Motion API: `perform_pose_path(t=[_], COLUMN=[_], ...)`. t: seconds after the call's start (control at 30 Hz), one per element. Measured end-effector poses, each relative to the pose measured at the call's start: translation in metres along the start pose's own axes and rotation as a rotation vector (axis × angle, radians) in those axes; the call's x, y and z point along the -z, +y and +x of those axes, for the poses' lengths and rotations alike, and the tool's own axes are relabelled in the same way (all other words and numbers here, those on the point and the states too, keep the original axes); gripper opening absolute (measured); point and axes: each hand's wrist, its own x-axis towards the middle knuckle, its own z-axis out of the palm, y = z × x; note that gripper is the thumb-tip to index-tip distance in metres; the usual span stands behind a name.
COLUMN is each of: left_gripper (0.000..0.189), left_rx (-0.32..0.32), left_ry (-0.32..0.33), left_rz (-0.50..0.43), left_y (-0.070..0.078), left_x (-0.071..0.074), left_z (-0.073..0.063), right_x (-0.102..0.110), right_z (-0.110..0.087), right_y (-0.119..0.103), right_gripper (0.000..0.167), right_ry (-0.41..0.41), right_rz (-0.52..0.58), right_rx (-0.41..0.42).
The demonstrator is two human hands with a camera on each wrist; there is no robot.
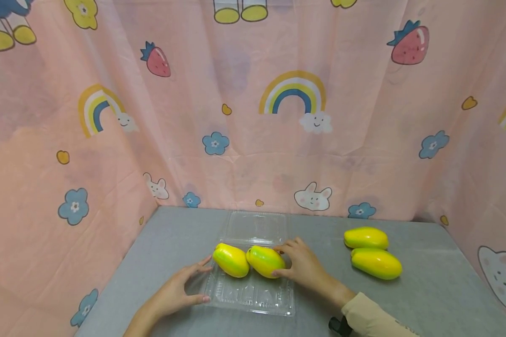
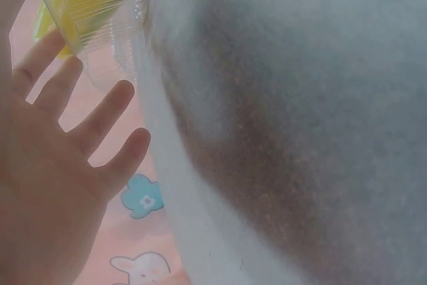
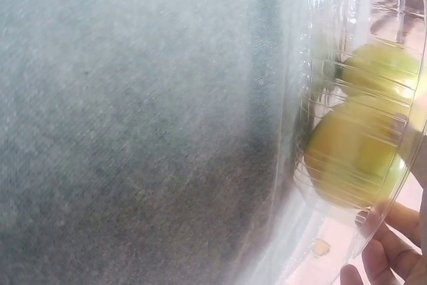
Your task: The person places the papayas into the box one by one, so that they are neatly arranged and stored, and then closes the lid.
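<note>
A clear plastic clamshell box [image 1: 253, 295] lies on the table, its lid [image 1: 256, 227] folded back towards the curtain. Two yellow-green papayas sit in its base, a left papaya [image 1: 231, 260] and a right papaya [image 1: 265, 262], leaning close together. My right hand [image 1: 303, 264] grips the right papaya, thumb on the near side and fingers on the far side; the box wall stands before that papaya [image 3: 353, 155] in the right wrist view. At the box's left edge is my left hand [image 1: 174, 290], its fingers spread and fairly straight. The left wrist view shows this hand [image 2: 60, 145] beside the ribbed wall.
Two more papayas lie on the grey table [image 1: 320, 234] to the right, a far one [image 1: 366, 238] and a near one [image 1: 376, 263]. A pink patterned curtain [image 1: 253, 173] encloses the back and sides. A dark strap [image 1: 339, 326] is by the right sleeve [image 1: 371, 316].
</note>
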Motion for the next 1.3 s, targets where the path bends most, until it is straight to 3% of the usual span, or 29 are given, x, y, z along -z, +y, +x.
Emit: perform_pose_path(t=[0.7,1.03,1.3], left_gripper=[0.075,0.073,0.073], left_rx=[0.019,0.006,0.006], left_ry=[-0.011,-0.008,-0.013], left_rz=[0.013,0.022,0.015], left_y=[0.003,0.003,0.003], left_x=[0.001,0.001,0.001], left_z=[0.000,-0.001,0.000], right_x=[0.007,0.010,0.013], right_z=[0.000,-0.002,-0.004], right_y=[-0.001,-0.003,-0.002], right_gripper=[0.062,0.059,0.058], right_ry=[-0.006,-0.018,0.006], right_rz=[0.039,0.087,0.120], right_rx=[0.018,-0.032,-0.027])
